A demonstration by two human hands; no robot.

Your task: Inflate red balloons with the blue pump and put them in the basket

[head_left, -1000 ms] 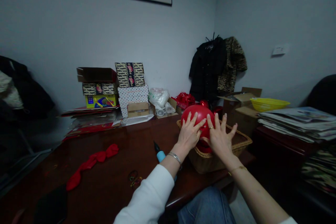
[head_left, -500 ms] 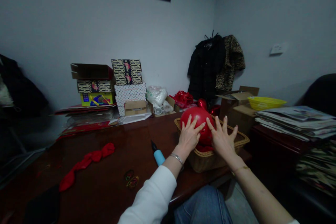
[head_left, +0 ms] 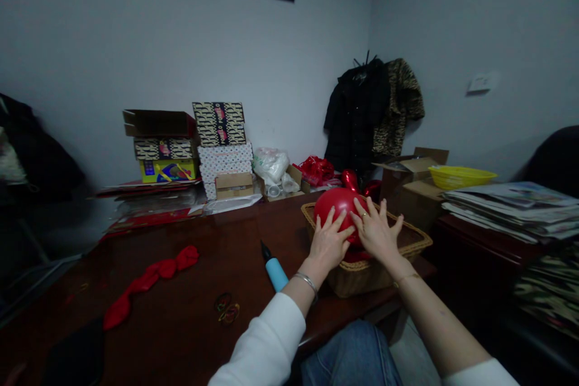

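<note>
A round, inflated red balloon (head_left: 333,202) sits at the left end of a wicker basket (head_left: 357,281). My left hand (head_left: 329,245) lies against its near side with the fingers spread. On the balloon's right side rest the fingertips of my right hand (head_left: 379,234), also stretched apart. Neither hand is wrapped round it. More red material (head_left: 359,255) shows below the balloon inside the basket, partly covered by my hands. A light blue hand pump (head_left: 275,273) with a black nozzle lies on the table, left of the basket and close to my left wrist.
A string of red cloth-like pieces (head_left: 154,274) and some small coloured bands (head_left: 227,309) lie on the dark wooden table (head_left: 190,338). Stacked boxes (head_left: 221,163) and a plastic bag (head_left: 271,164) line the back. Cardboard boxes (head_left: 414,184), a yellow basket (head_left: 461,177) and papers (head_left: 511,211) stand at right.
My right hand has shifted slightly left and up over the balloon. My left hand stays against it with little movement. The balloon remains in the basket.
</note>
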